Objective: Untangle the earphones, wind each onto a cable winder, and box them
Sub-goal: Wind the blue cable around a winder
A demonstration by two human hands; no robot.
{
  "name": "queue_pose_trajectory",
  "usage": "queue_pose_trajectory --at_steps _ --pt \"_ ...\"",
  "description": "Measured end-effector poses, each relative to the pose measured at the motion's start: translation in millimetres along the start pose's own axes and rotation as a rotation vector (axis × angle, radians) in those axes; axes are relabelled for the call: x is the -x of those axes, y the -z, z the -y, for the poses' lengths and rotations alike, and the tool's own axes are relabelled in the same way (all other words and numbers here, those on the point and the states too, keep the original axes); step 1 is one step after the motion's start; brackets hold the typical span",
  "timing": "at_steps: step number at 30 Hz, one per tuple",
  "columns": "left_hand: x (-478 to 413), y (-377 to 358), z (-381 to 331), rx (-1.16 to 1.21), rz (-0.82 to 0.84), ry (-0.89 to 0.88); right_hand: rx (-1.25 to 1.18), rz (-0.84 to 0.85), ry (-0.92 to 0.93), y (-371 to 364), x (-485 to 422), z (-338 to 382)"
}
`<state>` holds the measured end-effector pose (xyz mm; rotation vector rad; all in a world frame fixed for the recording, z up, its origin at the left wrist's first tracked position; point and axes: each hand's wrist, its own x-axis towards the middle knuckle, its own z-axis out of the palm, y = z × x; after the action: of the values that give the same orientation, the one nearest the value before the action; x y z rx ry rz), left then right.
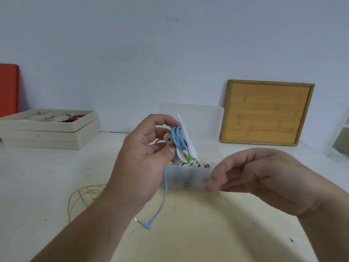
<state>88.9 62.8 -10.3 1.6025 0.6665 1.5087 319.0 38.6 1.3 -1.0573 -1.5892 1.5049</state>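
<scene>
Blue earphones (178, 137) are up in the air over the counter (207, 233), most of the cord wrapped round a white cable winder (189, 142) that the left hand (139, 159) pinches between thumb and curled fingers (171, 148). One tail hangs free, down past the wrist, with the plug (147, 225) dangling just above the counter.

Here's the danger as I read it: that tail isn't tucked in. If the pinch slackens, the top loops could spring off the winder and the wrap comes undone. And if the plug swings, it may snag on the box (188, 178) edge on the way in.

The right hand (255, 176) hovers just in front of the box, fingers loosely curled and blurred, and appears to hold nothing.

The translucent box sits right behind both hands, lid (190, 118) standing open, and there's something white and green in it already. It looks crowded, so a loosely wound one might catch its neighbours going in.

Off to the left, yellow-green earphones (83, 193) lie in loose loops on the counter, not yet wound, well apart from the plug.

Round the edges: stacked beige trays (47, 133) at the far left, an orange panel (8, 87) behind them, and a wooden tray (268, 112) leaning on the wall to the right. None of these blocks the way to the box.
</scene>
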Motion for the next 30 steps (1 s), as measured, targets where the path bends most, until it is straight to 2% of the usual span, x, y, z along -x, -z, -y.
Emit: queue_pose_trajectory --at_steps 2,4,9,12,16,19,22,24,27,30 --pt "0 -1 0 0.017 0.008 0.006 -0.128 -0.083 0.017 -5 -2 2" --pt "1 -2 -1 0.030 0.029 0.009 -0.146 -0.175 0.059 -10 -5 2" --pt "3 -4 -6 0.130 0.107 0.030 0.110 -0.320 0.218 -20 -14 -7" --pt "4 -5 -10 0.222 0.149 0.060 0.313 -0.318 0.249 -28 -19 -12" --pt "4 -4 -11 0.358 0.143 0.122 0.333 -0.315 0.246 -35 -21 -14" --pt "2 -3 -11 0.408 0.124 0.139 0.199 -0.308 0.197 -35 -19 -12" --pt "1 -3 -11 0.428 0.087 0.146 -0.053 -0.212 0.094 -35 -15 -8" --pt "0 -2 -10 0.402 0.034 0.137 -0.169 -0.226 0.027 -33 -12 -5" --pt "-3 0 -4 0.288 -0.090 0.114 -0.185 -0.328 -0.078 -30 -9 0" --pt "-5 4 1 0.135 -0.185 0.085 -0.077 -0.419 -0.127 -24 -4 6"
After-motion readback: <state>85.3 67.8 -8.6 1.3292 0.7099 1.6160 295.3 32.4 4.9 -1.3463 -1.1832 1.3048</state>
